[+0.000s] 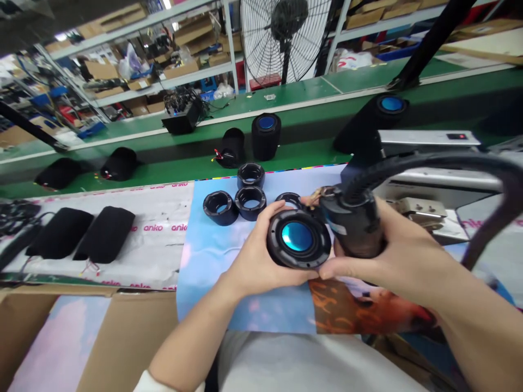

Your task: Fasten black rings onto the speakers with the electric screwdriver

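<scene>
My left hand is wrapped round a round black speaker whose blue, shiny centre faces me. In my right hand is a black electric screwdriver with a thick cable looping off to the right. The right thumb also reaches the lower right edge of the speaker. Just beyond the hands, several hollow black rings stand on the printed sheet, among them a front ring, a left ring and a rear ring. Another ring is partly hidden behind the speaker.
Black fabric-covered speaker bodies lie on the left. Along the green conveyor stand more bodies, including an upright speaker with a blue top. A silver machine sits at right. Below left is an open cardboard box; a fan stands behind.
</scene>
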A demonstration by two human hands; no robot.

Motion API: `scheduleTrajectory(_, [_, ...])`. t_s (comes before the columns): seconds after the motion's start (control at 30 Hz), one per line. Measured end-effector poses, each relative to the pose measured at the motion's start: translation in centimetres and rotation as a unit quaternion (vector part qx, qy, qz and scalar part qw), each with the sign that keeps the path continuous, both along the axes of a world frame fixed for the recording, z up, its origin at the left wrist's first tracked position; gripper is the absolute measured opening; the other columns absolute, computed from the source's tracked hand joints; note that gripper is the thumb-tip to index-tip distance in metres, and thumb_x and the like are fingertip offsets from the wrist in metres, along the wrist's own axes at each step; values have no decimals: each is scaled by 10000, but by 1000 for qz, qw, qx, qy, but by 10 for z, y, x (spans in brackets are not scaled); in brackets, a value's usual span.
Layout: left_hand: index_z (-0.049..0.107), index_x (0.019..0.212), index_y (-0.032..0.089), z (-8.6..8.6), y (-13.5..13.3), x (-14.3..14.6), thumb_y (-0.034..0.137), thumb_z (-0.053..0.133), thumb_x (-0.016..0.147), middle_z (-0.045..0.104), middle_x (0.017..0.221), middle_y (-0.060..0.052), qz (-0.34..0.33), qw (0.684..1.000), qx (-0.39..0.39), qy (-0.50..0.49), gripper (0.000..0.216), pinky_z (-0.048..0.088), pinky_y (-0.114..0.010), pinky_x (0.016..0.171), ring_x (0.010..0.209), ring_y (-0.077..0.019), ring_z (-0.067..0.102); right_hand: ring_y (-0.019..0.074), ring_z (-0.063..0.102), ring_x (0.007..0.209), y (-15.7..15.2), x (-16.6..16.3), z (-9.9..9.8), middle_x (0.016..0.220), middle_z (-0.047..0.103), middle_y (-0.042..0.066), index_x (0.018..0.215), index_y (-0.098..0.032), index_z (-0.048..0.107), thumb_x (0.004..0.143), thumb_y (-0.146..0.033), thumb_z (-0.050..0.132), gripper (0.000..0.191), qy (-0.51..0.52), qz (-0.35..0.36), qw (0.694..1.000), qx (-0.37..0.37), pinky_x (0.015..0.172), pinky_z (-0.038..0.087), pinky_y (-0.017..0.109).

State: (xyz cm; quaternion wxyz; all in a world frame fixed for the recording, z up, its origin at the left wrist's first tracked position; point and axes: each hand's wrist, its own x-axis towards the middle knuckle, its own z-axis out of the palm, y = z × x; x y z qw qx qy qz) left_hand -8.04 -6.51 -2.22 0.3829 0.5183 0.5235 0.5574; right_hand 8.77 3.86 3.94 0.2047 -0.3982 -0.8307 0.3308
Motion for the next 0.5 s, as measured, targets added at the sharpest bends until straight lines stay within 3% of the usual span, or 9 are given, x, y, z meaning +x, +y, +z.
scheduleTrajectory(0.13, [347,1514,274,2,-2,0,387,1013,622,609,1511,-139,8,1000,-5,6,1119,480,-538,1225,1427,-366,604,298,690,947,-3,7,-1,893,695,11,1266,-312,656,700,-563,792,634,0,-31,999,-19,787,638,392])
scheduleTrajectory(0.27, [348,1476,279,0,-3,0,352,1006,633,616,1492,-134,-1,1000,-1,-10,1072,488,-535,1215,1401,-352,626,217,657,762,-7,11,-5,812,679,-37,1222,-325,665,607,-504,837,663,22,-48,988,-145,686,585,319])
scheduleTrajectory(0.33, [326,1471,285,-1,-2,0,342,1014,624,608,1496,-134,-7,1000,14,-22,1092,470,-538,1230,1409,-346,621,199,657,763,-6,11,-7,850,696,-52,1220,-338,673,550,-461,858,706,43,-50,981,-181,703,579,302])
scheduleTrajectory(0.5, [319,1470,293,-4,-1,-1,373,1024,604,568,1522,-143,-6,1000,19,-10,1120,453,-551,1244,1443,-363,584,256,705,839,-4,14,-10,958,737,-31,1250,-347,660,526,-552,900,790,37,-37,982,-179,784,639,377])
